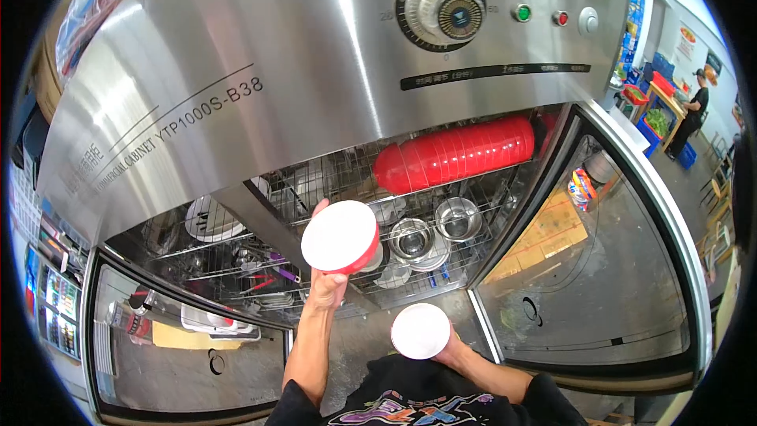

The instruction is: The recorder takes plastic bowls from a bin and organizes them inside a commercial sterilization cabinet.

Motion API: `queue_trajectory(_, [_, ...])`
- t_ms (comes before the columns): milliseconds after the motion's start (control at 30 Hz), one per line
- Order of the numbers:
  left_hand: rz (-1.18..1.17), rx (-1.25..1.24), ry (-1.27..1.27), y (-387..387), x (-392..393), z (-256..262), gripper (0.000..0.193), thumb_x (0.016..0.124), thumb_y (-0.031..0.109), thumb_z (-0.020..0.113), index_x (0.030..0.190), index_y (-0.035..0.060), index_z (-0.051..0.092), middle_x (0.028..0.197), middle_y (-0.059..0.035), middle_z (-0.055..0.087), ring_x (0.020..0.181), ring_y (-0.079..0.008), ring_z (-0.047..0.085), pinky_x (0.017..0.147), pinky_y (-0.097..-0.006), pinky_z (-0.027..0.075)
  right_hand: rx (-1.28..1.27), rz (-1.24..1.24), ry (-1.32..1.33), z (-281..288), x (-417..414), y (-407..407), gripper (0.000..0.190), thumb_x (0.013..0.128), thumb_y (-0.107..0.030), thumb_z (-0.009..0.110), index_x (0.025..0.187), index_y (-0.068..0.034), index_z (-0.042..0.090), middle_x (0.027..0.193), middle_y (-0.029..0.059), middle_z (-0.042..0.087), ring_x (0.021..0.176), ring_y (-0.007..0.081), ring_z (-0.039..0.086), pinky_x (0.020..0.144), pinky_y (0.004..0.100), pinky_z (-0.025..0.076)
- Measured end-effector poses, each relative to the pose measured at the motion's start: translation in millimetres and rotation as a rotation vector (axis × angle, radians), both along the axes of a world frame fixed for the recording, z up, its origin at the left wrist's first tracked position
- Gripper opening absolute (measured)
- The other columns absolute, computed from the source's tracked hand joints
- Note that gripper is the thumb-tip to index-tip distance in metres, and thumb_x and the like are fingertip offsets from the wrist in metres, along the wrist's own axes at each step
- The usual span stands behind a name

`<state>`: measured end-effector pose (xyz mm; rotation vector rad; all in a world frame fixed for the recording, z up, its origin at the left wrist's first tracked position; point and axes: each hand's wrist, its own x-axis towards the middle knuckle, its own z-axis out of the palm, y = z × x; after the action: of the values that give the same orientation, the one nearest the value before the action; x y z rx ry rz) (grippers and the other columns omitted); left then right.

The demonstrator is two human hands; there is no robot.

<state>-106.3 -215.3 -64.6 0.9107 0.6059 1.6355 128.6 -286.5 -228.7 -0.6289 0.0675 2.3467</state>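
Note:
My left hand (329,287) grips a bowl (339,236) with a white inside and a red outside, tilted and raised before the open cabinet. The thumb presses near its lower rim, and fingertips show behind the far rim. Lower and to the right, close to my body, my right hand (452,348) holds a white bowl (420,331) from its right side; most of the fingers are hidden beneath it. Inside the cabinet, a long row of nested red bowls (455,154) lies on its side on the upper wire rack, above and right of my left hand.
Steel bowls (458,219) and white dishes stand on the lower rack (378,290). Utensils and plates fill the left compartment. Glass doors hang open at left (177,361) and right (597,307). A control dial (440,9) sits on the steel front. Far right, a person (696,109) stands at a table.

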Motion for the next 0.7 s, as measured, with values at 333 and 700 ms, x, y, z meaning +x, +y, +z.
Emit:
queue_trajectory(333, [0.309,0.235,0.827,53,-10,58,0.113,0.057,0.021,0.093,0.148,0.0018,0.029,0.137,-0.0152,0.049,0.128,-0.0265,0.051,0.11,-0.0396,0.041,0.03,0.02,0.013,-12,2,1,0.057,0.098,-0.046,0.046,0.139,-0.007,0.053,0.138,0.0138,0.059,0.126,0.034,0.057,0.108,0.0545,0.044])
queue_trajectory(700, [0.405,0.134,1.233,108,-15,84,0.098,0.06,0.025,0.093,0.139,0.0014,0.039,0.126,-0.019,0.062,0.116,-0.0311,0.062,0.097,-0.041,0.05,0.033,0.035,-0.005,-17,11,-4,0.059,0.099,-0.049,0.042,0.142,-0.01,0.051,0.144,0.0134,0.054,0.131,0.0354,0.053,0.111,0.0569,0.04])
